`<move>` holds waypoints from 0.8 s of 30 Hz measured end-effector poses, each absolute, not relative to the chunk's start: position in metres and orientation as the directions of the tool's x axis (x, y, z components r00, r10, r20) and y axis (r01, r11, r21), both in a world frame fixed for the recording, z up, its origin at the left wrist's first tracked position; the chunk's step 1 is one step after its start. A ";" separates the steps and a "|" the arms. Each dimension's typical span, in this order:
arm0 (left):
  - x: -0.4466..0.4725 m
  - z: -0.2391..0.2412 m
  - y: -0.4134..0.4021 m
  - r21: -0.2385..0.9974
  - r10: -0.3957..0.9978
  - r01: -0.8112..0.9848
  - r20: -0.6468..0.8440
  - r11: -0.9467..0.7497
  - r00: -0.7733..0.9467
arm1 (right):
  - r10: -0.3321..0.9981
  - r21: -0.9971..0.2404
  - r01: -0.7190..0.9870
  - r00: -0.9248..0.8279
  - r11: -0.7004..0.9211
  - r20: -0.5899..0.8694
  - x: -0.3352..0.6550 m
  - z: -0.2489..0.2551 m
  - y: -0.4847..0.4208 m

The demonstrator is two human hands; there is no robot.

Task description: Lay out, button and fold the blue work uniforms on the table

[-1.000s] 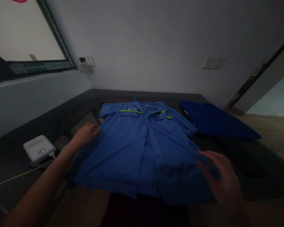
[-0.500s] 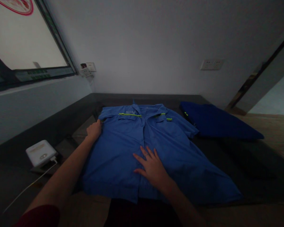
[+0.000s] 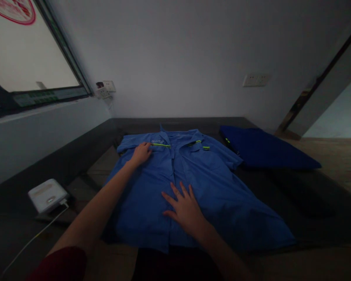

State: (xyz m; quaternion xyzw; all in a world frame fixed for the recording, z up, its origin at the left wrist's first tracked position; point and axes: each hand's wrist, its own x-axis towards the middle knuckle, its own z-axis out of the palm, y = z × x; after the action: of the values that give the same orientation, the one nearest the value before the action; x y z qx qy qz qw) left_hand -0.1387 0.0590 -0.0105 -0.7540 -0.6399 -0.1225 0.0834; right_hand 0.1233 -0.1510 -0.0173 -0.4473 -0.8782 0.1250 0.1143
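Observation:
A blue short-sleeved work shirt [image 3: 152, 195] with yellow-green piping lies spread front side up, its collar toward the wall. My left hand [image 3: 141, 153] rests on the shirt's left chest, by the pocket piping and the white lettering. Its fingers point forward over the cloth and grasp nothing that I can see. Lower down, my right hand [image 3: 185, 208] lies flat near the button placket, fingers spread.
Beneath the shirt is a dark table [image 3: 222, 121] against the wall. A folded dark blue garment [image 3: 266, 148] lies at the right. At the left sits a white box-shaped device [image 3: 48, 195] with a cable plugged in. Wall sockets [image 3: 256, 80] are behind.
My left hand has left the shirt's left side edge below the sleeve and moved right onto the chest. My right hand stays in place on the shirt. The view has shifted slightly.

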 end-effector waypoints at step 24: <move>-0.179 -0.027 0.136 0.244 0.930 0.915 0.100 0.322 -0.354 | 0.819 -0.345 0.757 -0.569 0.555 0.070 0.139 -0.021 -0.158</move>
State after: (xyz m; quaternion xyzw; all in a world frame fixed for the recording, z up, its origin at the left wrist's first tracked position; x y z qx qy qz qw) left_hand -0.1788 0.1364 -0.0268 -0.5674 -0.8126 -0.1299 -0.0291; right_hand 0.1395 -0.1584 -0.0211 -0.4505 -0.8747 0.1393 0.1119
